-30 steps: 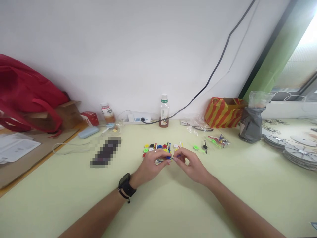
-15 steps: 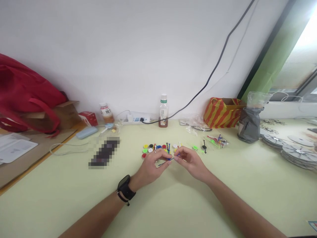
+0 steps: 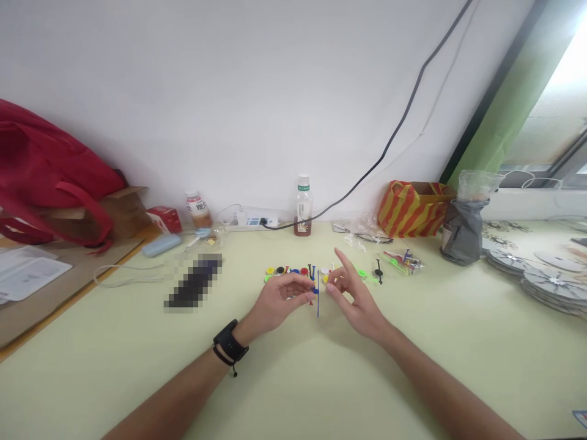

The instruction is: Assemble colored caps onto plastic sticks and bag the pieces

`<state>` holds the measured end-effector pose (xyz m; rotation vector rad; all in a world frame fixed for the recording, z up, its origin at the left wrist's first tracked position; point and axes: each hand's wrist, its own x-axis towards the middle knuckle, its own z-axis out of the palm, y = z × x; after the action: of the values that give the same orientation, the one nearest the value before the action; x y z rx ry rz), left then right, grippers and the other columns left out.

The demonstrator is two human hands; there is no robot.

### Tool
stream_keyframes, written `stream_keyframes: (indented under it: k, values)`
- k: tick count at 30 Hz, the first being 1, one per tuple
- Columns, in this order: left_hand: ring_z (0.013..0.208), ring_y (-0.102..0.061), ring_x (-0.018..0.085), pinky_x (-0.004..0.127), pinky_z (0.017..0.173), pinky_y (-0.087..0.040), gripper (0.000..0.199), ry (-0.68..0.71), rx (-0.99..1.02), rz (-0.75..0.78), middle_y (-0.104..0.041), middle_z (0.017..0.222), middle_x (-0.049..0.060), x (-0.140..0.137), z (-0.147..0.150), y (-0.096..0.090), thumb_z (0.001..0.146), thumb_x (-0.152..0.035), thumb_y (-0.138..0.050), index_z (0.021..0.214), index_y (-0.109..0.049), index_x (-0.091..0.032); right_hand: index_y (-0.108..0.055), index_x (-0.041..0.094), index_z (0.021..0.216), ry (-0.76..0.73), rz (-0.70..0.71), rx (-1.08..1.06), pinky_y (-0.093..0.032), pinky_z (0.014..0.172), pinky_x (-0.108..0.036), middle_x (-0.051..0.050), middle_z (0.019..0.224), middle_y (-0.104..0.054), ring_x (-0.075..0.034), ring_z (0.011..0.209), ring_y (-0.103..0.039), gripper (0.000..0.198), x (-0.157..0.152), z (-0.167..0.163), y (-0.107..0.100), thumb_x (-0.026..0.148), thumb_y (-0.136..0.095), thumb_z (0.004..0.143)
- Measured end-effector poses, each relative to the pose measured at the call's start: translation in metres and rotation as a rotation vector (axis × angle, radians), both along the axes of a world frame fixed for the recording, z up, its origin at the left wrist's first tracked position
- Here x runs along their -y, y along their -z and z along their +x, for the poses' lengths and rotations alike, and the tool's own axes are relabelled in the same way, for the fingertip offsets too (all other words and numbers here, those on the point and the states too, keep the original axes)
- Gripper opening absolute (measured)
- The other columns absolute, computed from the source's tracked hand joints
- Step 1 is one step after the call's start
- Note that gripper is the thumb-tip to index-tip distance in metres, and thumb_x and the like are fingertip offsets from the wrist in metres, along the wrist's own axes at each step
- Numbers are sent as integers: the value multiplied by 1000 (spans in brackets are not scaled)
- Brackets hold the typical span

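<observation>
My left hand [image 3: 280, 304] pinches a small blue plastic piece between thumb and fingertips. A thin blue bar [image 3: 318, 299] stands upright at its right side, in the gap between my hands. Just to the right, my right hand [image 3: 358, 300] is off the piece, its index finger stretched up and the other fingers curled loosely. Behind both hands lie small coloured plastic discs, among them a yellow disc [image 3: 270, 271] and a black disc [image 3: 280, 270], with several thin sticks. My left hand hides part of this group.
Right of the group are a green disc [image 3: 362, 274], a black stick with a disc [image 3: 378, 272] and a bag of coloured parts [image 3: 406, 261]. A drink bottle [image 3: 303, 208] and a power strip [image 3: 257, 220] stand by the wall. Stacked round plates [image 3: 557, 282] lie far right.
My right hand has let go of the blue piece and moved slightly right, raising its index finger. The thin bar has turned from slanting to upright. My left hand keeps hold.
</observation>
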<state>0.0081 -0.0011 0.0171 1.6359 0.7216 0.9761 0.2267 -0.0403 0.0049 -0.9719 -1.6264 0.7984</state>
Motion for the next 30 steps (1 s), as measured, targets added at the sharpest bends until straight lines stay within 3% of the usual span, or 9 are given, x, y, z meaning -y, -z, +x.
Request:
stream_keyframes:
  k: [2,3,4,6,8,13,23,26,30]
  values:
    - [84,-75,22,37,86,-63,29,-6,6,-7,-78,95,9,0,0,1,81,-33,-85,101,-76,-14,-65,24,113,-34,-42,15,-49,75,-33,-3,90,-58,-16,72,-53,33,2,-1,-1,50,-47,103]
    - [84,-75,21,37,86,-63,29,-15,5,-5,-78,94,9,0,0,1,81,-33,-85,101,-76,-14,-65,22,89,-70,-85,23,-47,74,-33,-1,78,-55,-16,69,-51,41,2,-1,-2,51,-42,105]
    - [85,-75,21,37,86,-63,29,-28,3,2,-78,94,9,0,0,1,81,-33,-85,100,-76,-14,-56,21,67,-110,-131,26,-45,73,-33,0,67,-48,-16,65,-48,53,2,-1,-3,52,-37,106]
    - [86,-75,21,35,85,-63,27,-55,-6,28,-78,95,9,0,0,0,81,-33,-85,99,-77,-14,-36,22,52,-157,-193,18,-40,68,-33,2,56,-35,-15,59,-40,63,1,0,-4,54,-35,106]
    - [85,-75,21,34,84,-63,26,-69,-16,55,-79,95,9,0,0,-1,80,-32,-85,98,-77,-14,-39,21,56,-138,-206,-13,-35,63,-32,3,58,-36,-14,59,-37,59,0,0,-7,56,-46,102]
    - [83,-74,19,31,81,-61,20,-55,-61,152,-78,93,7,1,0,-1,83,-30,-83,96,-78,-16,-61,22,97,-175,-246,-106,-40,66,-28,0,84,-57,-15,74,-50,31,2,-5,-10,52,-65,94]
    - [91,-71,19,32,84,-58,24,-65,-152,295,-77,103,7,6,1,3,86,-33,-80,106,-77,-20,-62,20,94,-210,-288,-114,-46,65,-29,-1,80,-59,-15,70,-55,34,-2,-8,-2,54,-68,91]
    - [95,-70,19,32,85,-56,35,-128,-216,337,-76,114,7,7,2,2,87,-32,-79,120,-72,-23,-60,21,97,-61,-159,-30,-48,65,-30,-3,82,-62,-16,72,-58,31,-7,6,-7,52,-61,96]
    - [84,-68,16,29,72,-50,20,-231,-307,394,-76,103,5,4,0,1,95,-30,-68,114,-72,-24,-58,22,97,364,123,218,-46,63,-30,-5,83,-63,-18,72,-58,22,-19,43,-14,44,-56,99]
